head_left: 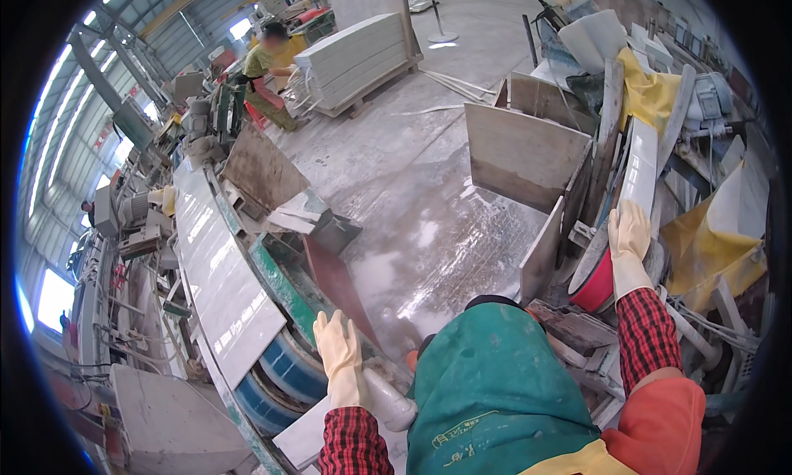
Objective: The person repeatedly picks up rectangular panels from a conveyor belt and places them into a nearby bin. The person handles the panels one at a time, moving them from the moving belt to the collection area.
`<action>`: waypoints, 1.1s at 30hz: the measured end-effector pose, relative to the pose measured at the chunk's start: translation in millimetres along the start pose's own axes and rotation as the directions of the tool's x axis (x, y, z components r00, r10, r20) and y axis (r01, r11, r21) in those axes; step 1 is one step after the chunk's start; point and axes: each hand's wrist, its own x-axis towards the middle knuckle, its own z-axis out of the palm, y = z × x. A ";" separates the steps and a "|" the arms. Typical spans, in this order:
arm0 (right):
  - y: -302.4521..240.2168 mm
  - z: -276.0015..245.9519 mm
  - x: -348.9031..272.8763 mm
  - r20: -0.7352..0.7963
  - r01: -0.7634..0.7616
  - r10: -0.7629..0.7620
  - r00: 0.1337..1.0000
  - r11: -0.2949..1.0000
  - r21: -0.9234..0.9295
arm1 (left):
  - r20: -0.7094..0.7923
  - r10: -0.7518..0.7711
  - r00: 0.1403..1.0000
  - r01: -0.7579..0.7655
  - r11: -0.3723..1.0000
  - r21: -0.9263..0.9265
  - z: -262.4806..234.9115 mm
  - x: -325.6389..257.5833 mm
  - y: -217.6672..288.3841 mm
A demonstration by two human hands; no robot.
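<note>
My left hand, in a cream rubber glove, is open with its fingers stretched out. It lies beside the green edge of the left conveyor, next to a pale rounded piece. A long polished white stone slab rests on that conveyor, its near end by the blue rollers. My right hand, gloved alike, reaches to the near end of a narrow white stone strip on the right-hand machine. Its fingers lie extended against the strip; their undersides are hidden. A red-sided roller sits just below that hand.
Brown upright boards stand on the wet floor between the machines. Yellow cloth hangs at the right. A person stands by stacked slabs at the back. A white block stands at the lower left.
</note>
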 end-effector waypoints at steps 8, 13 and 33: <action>-10.3 -15.2 6.7 0.370 -0.390 0.389 0.844 0.918 -0.075 | -0.046 0.019 0.999 -0.018 1.000 0.012 3.0 -0.8 -5.1; -17.2 -27.8 16.6 0.507 -0.498 0.496 0.705 0.855 -0.144 | -0.050 0.012 0.999 -0.012 1.000 -0.004 -0.5 1.1 -3.4; -39.7 -80.6 18.5 0.605 -0.587 -0.032 0.795 0.206 0.783 | 0.034 -0.027 0.999 0.032 0.982 -0.187 -8.5 4.0 1.8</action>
